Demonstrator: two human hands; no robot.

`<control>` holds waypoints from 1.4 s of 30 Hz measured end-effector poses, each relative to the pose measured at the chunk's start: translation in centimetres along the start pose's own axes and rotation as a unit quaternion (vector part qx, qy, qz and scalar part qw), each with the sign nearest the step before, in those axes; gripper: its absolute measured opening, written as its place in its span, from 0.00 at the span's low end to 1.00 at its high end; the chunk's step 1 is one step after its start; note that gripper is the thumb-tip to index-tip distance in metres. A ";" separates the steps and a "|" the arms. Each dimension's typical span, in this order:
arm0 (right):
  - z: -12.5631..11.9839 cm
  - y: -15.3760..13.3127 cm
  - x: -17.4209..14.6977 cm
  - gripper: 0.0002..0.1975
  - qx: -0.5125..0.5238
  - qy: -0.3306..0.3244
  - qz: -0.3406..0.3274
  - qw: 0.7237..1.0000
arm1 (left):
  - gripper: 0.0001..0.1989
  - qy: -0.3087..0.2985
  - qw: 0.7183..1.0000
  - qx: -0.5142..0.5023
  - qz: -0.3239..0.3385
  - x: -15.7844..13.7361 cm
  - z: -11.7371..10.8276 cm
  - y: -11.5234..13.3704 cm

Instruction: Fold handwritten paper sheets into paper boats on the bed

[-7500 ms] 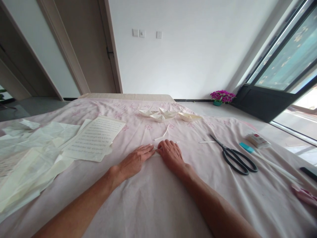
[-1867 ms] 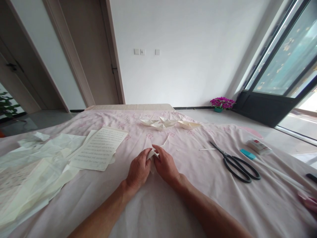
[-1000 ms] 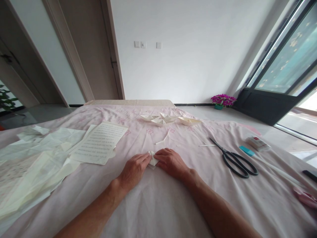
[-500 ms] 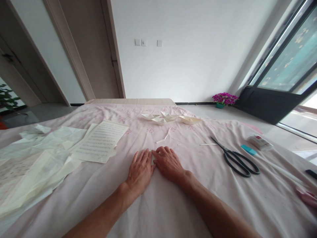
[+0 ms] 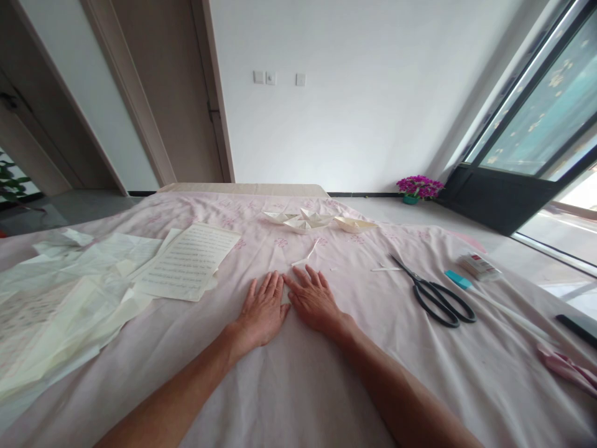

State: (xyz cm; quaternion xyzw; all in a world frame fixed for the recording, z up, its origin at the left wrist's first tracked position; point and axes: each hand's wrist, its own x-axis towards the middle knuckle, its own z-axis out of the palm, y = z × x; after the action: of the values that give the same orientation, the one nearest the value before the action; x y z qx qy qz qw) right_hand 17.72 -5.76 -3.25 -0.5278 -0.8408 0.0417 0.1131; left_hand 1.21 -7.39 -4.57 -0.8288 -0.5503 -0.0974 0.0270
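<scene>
One folded paper [image 5: 285, 298], mostly hidden
Left hand [image 5: 263, 309] and right hand [image 5: 314, 303] lie flat over it, outstretched, side by side.

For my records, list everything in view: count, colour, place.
Folded paper: one, pale, centre
Paper boats: four, cream, centre
Paper strips: at least two, white, centre
Loose papers: several, cream, left
Scissors: one, black, right
Packet: one, white, right
Rod: one, blue/white, right
Bundle: one, pink, right
Bar: one, black, right
Tablecloth: one, pink, foreground
Potted flowers: one, magenta, background
Plant: one, green, left
Wall plates: three, white, background
Doors: two, brown, left
Glazed door: one, dark, right
Left hand: one, bare, centre
Right hand: one, bare, centre
</scene>
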 end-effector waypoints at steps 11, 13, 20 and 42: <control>-0.1 0.6 0.3 0.16 0.123 0.102 0.004 0.987 | 0.42 0.101 0.966 -0.237 -0.032 -0.3 1.0 -1.7; -0.1 0.7 0.6 0.15 0.171 0.115 0.013 0.978 | 0.43 0.114 0.948 -0.293 -0.046 -0.3 0.8 -1.7; -0.3 0.1 1.4 0.12 0.353 0.220 0.002 0.909 | 0.22 0.204 0.912 -0.352 -0.039 -0.3 -1.0 -1.1; -2.0 -0.8 0.9 0.07 0.303 0.278 -0.087 0.907 | 0.13 0.279 0.926 -0.253 -0.005 0.3 -2.3 -0.6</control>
State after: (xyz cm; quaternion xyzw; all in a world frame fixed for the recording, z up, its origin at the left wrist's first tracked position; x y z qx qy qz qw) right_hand 17.11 -5.42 -1.07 -0.3829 -0.7647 0.1364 0.5000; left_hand 0.45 -7.26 -2.35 -0.7448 -0.4816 -0.4608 -0.0315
